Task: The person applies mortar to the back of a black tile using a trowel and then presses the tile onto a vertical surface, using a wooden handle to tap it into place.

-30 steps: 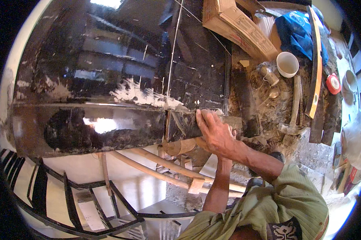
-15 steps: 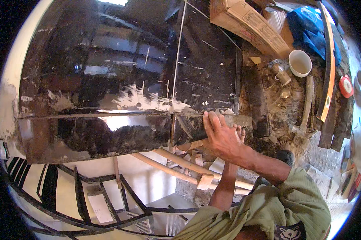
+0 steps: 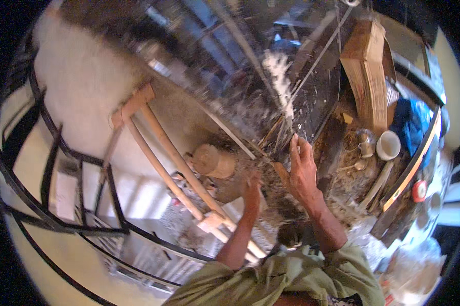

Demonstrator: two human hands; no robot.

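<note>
At the near corner of a dark, glossy tiled slab (image 3: 230,81), two bare hands worked in front of a person in an olive-green shirt (image 3: 271,278). The slab lay straight ahead of the person, with pale lines between its tiles and a rough white smear (image 3: 278,74) on top, running toward that corner.

The right hand (image 3: 303,171) was back upward, its fingers fairly straight and close together, the tips at the slab's corner. A tan shape showed by its thumb side; whether this was the thumb or a held piece could not be told, nor how far the hand was closed underneath. The left hand (image 3: 251,188) was just off the slab's near edge, to the left of the right hand and lower. Motion blurred its fingers; they seemed loosely opened, but whether they gripped anything could not be told.

Left of the slab's corner, below its edge, sat a round wooden block (image 3: 213,160), and beside that slanted a pale wooden frame (image 3: 161,145) of two poles joined by cross blocks. Farther left of the slab, a black metal railing (image 3: 50,120) curved past a whitish wall (image 3: 82,76).

To the slab's right stood a cardboard box (image 3: 365,76). Beyond it from the slab were a blue bag (image 3: 413,122), a white bowl (image 3: 388,145), a wooden-handled hammer (image 3: 378,186), a long yellow-edged level (image 3: 413,171) and a round red-and-white object (image 3: 419,190).
</note>
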